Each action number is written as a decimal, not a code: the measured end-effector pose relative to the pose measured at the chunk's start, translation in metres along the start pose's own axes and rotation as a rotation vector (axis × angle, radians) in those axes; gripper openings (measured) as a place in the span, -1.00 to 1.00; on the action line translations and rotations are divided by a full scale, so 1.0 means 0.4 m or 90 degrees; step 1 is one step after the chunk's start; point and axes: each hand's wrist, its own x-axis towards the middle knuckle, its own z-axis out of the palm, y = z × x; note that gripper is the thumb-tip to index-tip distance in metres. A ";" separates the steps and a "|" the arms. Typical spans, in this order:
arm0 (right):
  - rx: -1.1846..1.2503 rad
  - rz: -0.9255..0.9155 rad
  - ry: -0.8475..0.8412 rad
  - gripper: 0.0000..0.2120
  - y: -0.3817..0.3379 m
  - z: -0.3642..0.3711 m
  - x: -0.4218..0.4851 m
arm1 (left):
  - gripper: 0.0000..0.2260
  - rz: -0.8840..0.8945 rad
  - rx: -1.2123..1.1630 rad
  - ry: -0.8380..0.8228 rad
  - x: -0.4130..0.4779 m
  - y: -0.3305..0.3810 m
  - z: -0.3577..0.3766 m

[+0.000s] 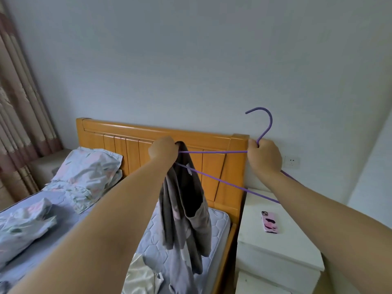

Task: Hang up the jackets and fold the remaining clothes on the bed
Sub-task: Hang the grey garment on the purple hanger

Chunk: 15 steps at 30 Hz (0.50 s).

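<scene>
Above bed [216, 221], L hand [163, 150] grips jacket [186, 200] w/ hanger [212, 151]

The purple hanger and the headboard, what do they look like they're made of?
Purple hanger: thin bent rod, probably metal wire under a matte purple coating; the slim even gauge suggests it. Headboard: orange-toned wood, or wood veneer, with a glossy varnish; light glints along its top rail.

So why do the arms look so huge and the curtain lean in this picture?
Head view: the wide-angle lens stretches things near the edges, so the forearms swell and the curtain tilts; lighting is soft and even, without glare; the purple hanger and grey jacket look sharp.
</scene>
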 end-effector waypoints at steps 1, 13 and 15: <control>0.002 0.006 0.001 -0.67 0.002 -0.004 0.002 | -0.70 -0.002 -0.005 -0.002 0.001 0.002 -0.002; 0.094 0.035 -0.047 -0.70 -0.031 0.033 -0.031 | -0.70 0.389 0.035 -0.064 -0.100 0.210 -0.025; 0.090 0.026 -0.031 -0.69 -0.030 0.026 -0.021 | -0.75 0.507 0.086 -0.020 -0.089 0.191 -0.031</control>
